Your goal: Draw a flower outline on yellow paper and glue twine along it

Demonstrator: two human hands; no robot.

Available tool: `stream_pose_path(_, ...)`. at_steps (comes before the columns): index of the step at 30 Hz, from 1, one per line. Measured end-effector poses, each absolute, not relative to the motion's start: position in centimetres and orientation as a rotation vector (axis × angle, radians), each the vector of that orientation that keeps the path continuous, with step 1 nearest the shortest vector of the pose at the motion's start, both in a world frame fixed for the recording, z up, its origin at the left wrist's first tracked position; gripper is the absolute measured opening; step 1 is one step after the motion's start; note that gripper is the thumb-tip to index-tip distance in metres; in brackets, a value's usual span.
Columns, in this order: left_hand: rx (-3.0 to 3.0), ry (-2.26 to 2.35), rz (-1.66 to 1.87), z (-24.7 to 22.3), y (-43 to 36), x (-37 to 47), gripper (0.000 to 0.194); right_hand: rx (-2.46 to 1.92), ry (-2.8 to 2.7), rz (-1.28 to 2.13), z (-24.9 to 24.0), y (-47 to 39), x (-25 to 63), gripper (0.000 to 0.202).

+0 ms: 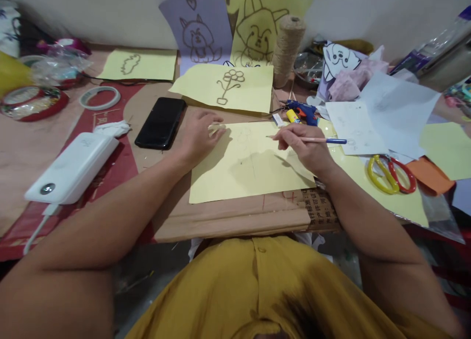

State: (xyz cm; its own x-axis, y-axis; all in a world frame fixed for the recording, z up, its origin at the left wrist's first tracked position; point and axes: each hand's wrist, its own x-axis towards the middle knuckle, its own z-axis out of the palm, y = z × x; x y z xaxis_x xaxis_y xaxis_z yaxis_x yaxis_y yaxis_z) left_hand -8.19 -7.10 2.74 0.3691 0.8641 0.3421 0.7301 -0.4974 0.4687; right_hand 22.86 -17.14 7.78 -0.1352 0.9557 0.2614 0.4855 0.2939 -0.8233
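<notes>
A sheet of yellow paper (228,177) lies in front of me, with faint pencil lines near its top and down its middle. My right hand (300,143) is closed round a pencil (320,140), whose blue end points right and whose tip is over the sheet; I cannot tell whether it touches. At the sheet's upper left corner, my left hand (202,133) rests with its fingers apart, holding nothing. Just behind lies another yellow sheet (253,91) with a potted flower drawn in brown line. An eraser (278,120) and a yellow glue stick (293,116) lie beyond my right hand.
A black phone (161,123), a white power bank (71,169) with a cable and a tape roll (99,97) lie on the left. Scissors (392,174), loose papers and a blue glue gun (302,111) are on the right. A twine spool (288,52) stands at the back.
</notes>
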Motion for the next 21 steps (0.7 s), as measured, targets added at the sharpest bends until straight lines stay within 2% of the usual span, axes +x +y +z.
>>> stream_pose_path(3,2.425,1.319,0.878,3.2,-8.2,-7.6,0.023,-1.233,-1.784,0.932,8.1,-18.1,21.6,0.026)
stream_pose_path(8,2.462,1.116,0.878,3.2,-9.1,-6.8,0.023,-1.181,-1.925,0.978,7.6,-18.4,20.7,0.018)
stream_pose_path(15,2.533,0.946,0.789,1.6,-8.2,-6.3,0.029,-1.132,-1.731,1.238,6.1,-19.3,20.1,0.055)
stream_pose_path(21,2.603,0.936,0.753,1.0,-7.7,-5.8,0.027,-1.136,-1.726,1.115,6.6,-19.8,20.0,0.053)
